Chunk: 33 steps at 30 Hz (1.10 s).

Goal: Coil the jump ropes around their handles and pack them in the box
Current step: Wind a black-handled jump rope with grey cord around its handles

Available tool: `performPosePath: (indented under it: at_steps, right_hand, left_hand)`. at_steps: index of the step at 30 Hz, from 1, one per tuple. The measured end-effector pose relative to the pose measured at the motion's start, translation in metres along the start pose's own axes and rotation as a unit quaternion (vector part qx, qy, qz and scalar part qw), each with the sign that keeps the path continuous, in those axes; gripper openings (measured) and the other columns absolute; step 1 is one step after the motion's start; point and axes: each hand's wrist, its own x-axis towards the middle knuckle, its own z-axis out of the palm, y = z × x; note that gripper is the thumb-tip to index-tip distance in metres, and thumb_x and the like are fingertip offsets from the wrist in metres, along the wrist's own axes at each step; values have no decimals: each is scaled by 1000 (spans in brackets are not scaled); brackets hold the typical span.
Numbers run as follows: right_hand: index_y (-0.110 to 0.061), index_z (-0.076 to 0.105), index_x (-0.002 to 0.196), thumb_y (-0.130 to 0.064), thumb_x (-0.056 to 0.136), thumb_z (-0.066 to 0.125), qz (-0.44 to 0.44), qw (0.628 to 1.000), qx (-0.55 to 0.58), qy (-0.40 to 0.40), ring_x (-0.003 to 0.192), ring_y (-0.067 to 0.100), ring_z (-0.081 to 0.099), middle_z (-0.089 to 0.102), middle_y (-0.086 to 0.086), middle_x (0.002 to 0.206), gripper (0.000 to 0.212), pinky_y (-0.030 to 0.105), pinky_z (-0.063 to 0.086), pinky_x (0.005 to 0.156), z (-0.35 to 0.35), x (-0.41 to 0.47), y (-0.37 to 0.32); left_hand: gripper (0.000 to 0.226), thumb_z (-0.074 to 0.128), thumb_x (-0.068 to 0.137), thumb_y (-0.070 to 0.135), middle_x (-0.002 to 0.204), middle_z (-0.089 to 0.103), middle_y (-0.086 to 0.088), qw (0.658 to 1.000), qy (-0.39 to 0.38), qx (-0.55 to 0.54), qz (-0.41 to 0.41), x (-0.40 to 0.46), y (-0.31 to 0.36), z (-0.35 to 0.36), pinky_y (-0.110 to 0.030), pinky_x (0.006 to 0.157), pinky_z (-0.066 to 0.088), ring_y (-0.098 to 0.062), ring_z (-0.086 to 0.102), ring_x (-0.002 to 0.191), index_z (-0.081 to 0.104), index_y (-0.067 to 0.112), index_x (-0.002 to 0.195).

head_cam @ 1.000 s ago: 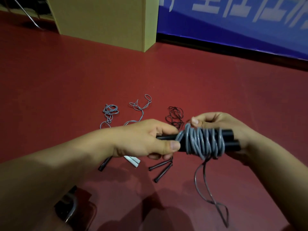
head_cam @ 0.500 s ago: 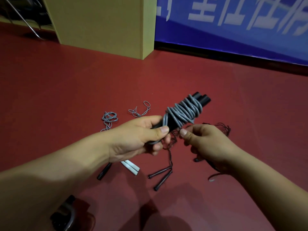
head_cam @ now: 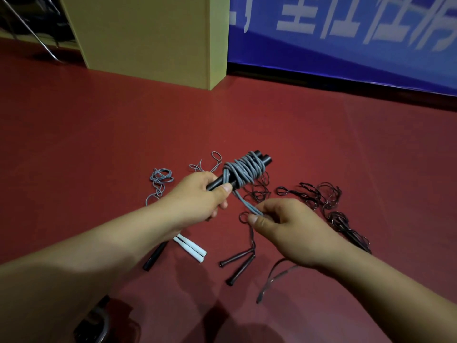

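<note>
Far left, top: a metal chair leg (head_cam: 29, 30) stands on the red floor (head_cam: 99, 144) beside a yellow-green box (head_cam: 148, 38). Lower left edge: a dark object (head_cam: 94, 323), too dim to identify.

Left of centre on the floor: a loose grey rope (head_cam: 160, 177) in a small tangle, a single black handle (head_cam: 155, 254) partly under the left forearm, and a pair of white handles (head_cam: 191, 248) lying side by side, touching. A second grey rope loop (head_cam: 207, 164) lies just beyond the left hand.

Left hand (head_cam: 197, 196): fingers and thumb curled round the near end of two black handles (head_cam: 262, 157) held together, tilted up and away to the right. A grey jump rope (head_cam: 243, 170) is wound in many turns around those handles; the far ends stand clear of the coil.

Centre: a short tail of the same grey rope runs taut from the coil down to the right hand (head_cam: 289, 226), which pinches it between thumb and forefinger. Below, two thin dark handles (head_cam: 237, 263) lie on the floor, joined to a dark rope (head_cam: 257, 194) tangled behind the hands.

Right: another dark tangled rope (head_cam: 329, 201) spreads across the floor, well apart from the box. A blue banner (head_cam: 346, 45) with pale characters runs along the back wall.
</note>
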Motion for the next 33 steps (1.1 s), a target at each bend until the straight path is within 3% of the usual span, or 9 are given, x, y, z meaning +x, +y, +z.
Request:
performPosePath:
  at_steps: [6,11,15,18,22,24,27,29,33]
  right_hand:
    - [-15,54,67,-42,91,60,-20,999,-35,29,49,7,37,41,-9,50,37,21,27,47,0,-6,-4]
    - [-9,52,68,-41,92,57,-30,996,-46,75,50,9,34,39,-4,52,40,28,29,50,-1,-9,-7]
    - [-10,59,73,-36,93,56,-44,991,-30,125,53,9,37,40,-4,52,33,24,30,50,-3,-9,-6]
    - [-11,60,73,-35,93,56,-50,987,-35,148,56,11,41,42,-2,53,31,23,31,51,-5,-8,-4]
    - [-15,66,78,-36,93,56,-50,982,-70,168,62,15,52,57,1,59,28,24,37,56,-9,-4,0]
    - [-20,69,81,-39,92,58,-49,980,-82,173,58,10,55,61,-3,60,24,29,43,58,-13,-2,2]
    - [-22,71,81,-41,89,63,-44,977,-103,183,60,12,57,62,-5,60,22,32,46,57,-17,2,7]
    - [-24,70,75,-47,85,67,-25,978,-105,179,54,8,54,59,-7,54,25,31,43,52,-20,4,10]
    - [-21,70,70,-53,73,77,29,988,-43,145,38,10,52,58,-2,50,33,24,37,37,-28,6,12]
  left_hand:
    - [20,55,97,33,71,68,4,997,21,71,6,6,-9,-6,-32,61,46,-14,56,57,56,17,87]
    - [24,61,91,39,76,72,-4,992,21,124,-26,11,-20,-14,-35,61,47,-19,57,60,61,18,79]
    - [22,67,88,37,72,73,0,985,-15,169,-9,8,-19,-8,-37,60,51,-17,56,57,65,18,78]
    - [20,71,84,36,68,71,1,982,-38,184,0,5,-15,-6,-29,58,45,-15,55,56,68,18,75]
    - [21,77,79,38,71,72,-1,970,-76,232,18,1,-8,-2,-28,60,47,-16,60,62,70,20,73]
    - [19,77,79,39,72,72,1,964,-109,242,31,-1,-6,-1,-31,63,52,-16,63,65,70,22,76]
    - [17,75,81,41,63,62,7,949,-147,271,71,-7,-2,1,-25,58,43,-9,54,59,69,25,79]
    - [13,71,85,39,63,56,8,939,-182,274,98,-11,1,2,-24,57,40,-7,48,58,65,28,81]
    - [5,65,91,33,83,65,3,931,-247,240,126,-14,1,0,-36,72,51,-18,60,77,64,31,96]
